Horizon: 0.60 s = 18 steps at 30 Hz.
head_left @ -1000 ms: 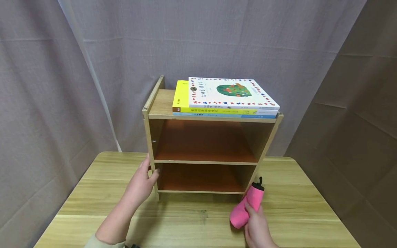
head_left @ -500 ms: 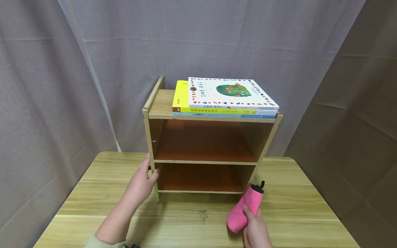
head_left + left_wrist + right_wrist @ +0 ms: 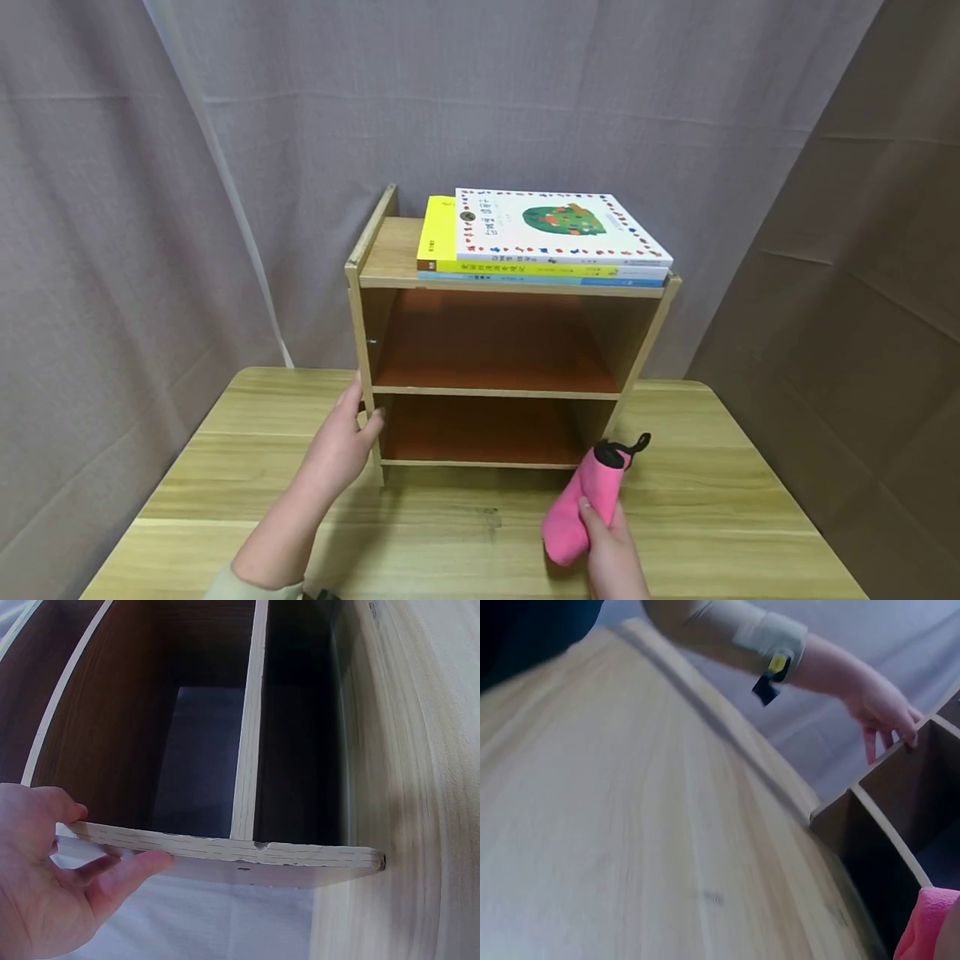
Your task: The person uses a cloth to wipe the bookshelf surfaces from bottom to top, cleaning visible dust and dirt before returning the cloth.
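Note:
A small wooden shelf unit [image 3: 495, 392] stands on the table with two open compartments facing me. At its left side panel [image 3: 225, 849], my left hand [image 3: 339, 446] grips the front edge, thumb on the inner face and fingers outside. My right hand [image 3: 615, 557] holds a pink fuzzy cloth [image 3: 581, 508] that has a black end and a black hanging loop. The cloth overlaps the lower front of the right side panel [image 3: 641, 358] in the head view. In the right wrist view only a corner of the pink cloth [image 3: 928, 922] shows.
Several stacked books [image 3: 555, 229], a white one uppermost, lie on the shelf unit's top board and reach its right side. The wooden table [image 3: 450, 550] extends to both sides. Grey curtains [image 3: 495, 100] hang behind it, and a brownish one [image 3: 847, 292] to the right.
My right hand has moved slightly left and down with the pink cloth, whose black loop now tilts to the right. The left hand keeps its grip.

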Tool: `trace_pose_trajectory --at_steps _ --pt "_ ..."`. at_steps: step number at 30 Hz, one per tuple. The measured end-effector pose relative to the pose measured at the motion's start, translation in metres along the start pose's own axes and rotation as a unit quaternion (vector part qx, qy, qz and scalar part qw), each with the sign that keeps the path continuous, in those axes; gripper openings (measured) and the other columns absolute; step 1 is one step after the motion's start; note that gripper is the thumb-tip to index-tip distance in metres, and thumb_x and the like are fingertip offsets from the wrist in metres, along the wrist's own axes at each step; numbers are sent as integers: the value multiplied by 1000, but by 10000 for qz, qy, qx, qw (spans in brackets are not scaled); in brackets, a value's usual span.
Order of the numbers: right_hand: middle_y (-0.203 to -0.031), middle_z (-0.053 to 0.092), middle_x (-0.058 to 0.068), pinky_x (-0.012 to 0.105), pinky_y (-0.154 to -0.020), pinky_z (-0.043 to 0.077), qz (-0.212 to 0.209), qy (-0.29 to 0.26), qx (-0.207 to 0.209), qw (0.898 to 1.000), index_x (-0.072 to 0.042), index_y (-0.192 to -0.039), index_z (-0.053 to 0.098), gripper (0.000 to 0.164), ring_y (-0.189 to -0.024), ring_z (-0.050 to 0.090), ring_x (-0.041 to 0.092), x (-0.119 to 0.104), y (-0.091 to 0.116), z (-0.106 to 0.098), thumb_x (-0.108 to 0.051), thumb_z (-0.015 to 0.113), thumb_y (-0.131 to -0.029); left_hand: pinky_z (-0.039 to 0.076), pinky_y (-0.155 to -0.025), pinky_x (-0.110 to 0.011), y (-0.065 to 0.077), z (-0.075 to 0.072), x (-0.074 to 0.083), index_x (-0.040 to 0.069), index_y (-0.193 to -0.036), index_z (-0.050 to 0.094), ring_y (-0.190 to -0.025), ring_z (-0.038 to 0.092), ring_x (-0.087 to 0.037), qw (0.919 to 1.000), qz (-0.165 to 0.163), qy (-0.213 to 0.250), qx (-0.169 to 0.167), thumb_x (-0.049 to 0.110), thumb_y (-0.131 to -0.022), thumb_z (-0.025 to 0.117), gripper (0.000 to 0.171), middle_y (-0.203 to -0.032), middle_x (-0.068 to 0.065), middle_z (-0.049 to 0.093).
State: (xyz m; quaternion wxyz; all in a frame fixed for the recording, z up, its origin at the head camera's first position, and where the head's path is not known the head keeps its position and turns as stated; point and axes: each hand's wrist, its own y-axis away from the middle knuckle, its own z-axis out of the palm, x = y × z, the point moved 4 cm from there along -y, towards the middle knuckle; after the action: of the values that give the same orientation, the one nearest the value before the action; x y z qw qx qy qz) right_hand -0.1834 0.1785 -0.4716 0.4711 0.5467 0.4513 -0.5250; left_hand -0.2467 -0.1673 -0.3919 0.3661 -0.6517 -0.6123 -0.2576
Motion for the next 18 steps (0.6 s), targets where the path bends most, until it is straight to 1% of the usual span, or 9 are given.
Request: trace_pose_trajectory --at_steps 2,4,7,8,10,11,13,15,18 --pt "-151 34 24 15 -100 32 -84 508 71 9986 -3 -155 21 56 -140 28 34 1 1 -2 -23 41 -107 29 -111 -56 0 0 0 17 -160 4 -139 36 -40 10000 -43 8 -21 28 -103 49 74 -163 -15 16" --pt "-152 36 24 14 -99 32 -314 926 61 9952 -4 -156 23 55 -139 30 35 -1 1 -3 -18 43 -106 29 -111 -56 0 1 -1 16 -160 4 -138 36 -41 10000 -84 1 -26 28 -103 49 74 -163 -15 15" --pt "-157 28 24 9 -102 26 -857 1207 -55 9890 -2 -155 24 57 -141 24 38 -3 -1 -3 -9 47 -103 29 -111 -56 0 1 -1 14 -160 4 -138 36 -41 9999 -122 -11 -23 28 -103 49 74 -163 -15 14" --pt "-159 24 23 7 -102 23 -1043 1292 -113 9860 -2 -156 23 59 -143 21 36 -4 -2 -2 -6 48 -102 29 -111 -56 0 1 -1 13 -160 4 -138 36 -41 9999 -113 -12 -18 28 -103 49 74 -163 -15 14" --pt "-160 19 23 1 -100 17 -1445 1419 -171 9791 0 -154 27 60 -145 17 29 -4 -3 -2 -1 50 -99 29 -111 -56 0 1 -1 13 -160 4 -139 36 -40 10000 -85 -9 -14 27 -102 49 74 -163 -15 14" --pt "-161 17 23 0 -101 14 -1628 1490 -198 9751 0 -154 28 61 -146 14 25 -4 -3 -2 2 51 -97 30 -111 -56 0 1 -1 13 -160 4 -139 36 -40 10000 -76 -9 -15 26 -102 50 74 -163 -16 14" --pt "-160 19 23 1 -103 11 -1964 1678 -236 9658 -1 -153 31 63 -145 12 15 -3 -4 -2 7 52 -94 29 -112 -56 0 1 -1 12 -160 4 -139 36 -40 10000 -60 -14 -16 26 -102 50 74 -163 -16 14" --pt "-159 21 25 1 -103 9 -2244 1910 -253 9553 -3 -153 33 67 -143 16 9 -2 -4 -2 10 52 -91 29 -112 -56 0 1 -1 12 -160 4 -138 36 -41 10000 -59 -25 -20 26 -102 49 75 -163 -16 14" --pt "-159 25 23 2 -104 10 -2505 2238 -267 9415 -8 -154 34 72 -140 22 8 -1 -5 -2 14 51 -88 30 -112 -55 0 1 0 12 -160 4 -138 37 -41 10000 -50 -33 -8 26 -102 49 74 -163 -16 14"
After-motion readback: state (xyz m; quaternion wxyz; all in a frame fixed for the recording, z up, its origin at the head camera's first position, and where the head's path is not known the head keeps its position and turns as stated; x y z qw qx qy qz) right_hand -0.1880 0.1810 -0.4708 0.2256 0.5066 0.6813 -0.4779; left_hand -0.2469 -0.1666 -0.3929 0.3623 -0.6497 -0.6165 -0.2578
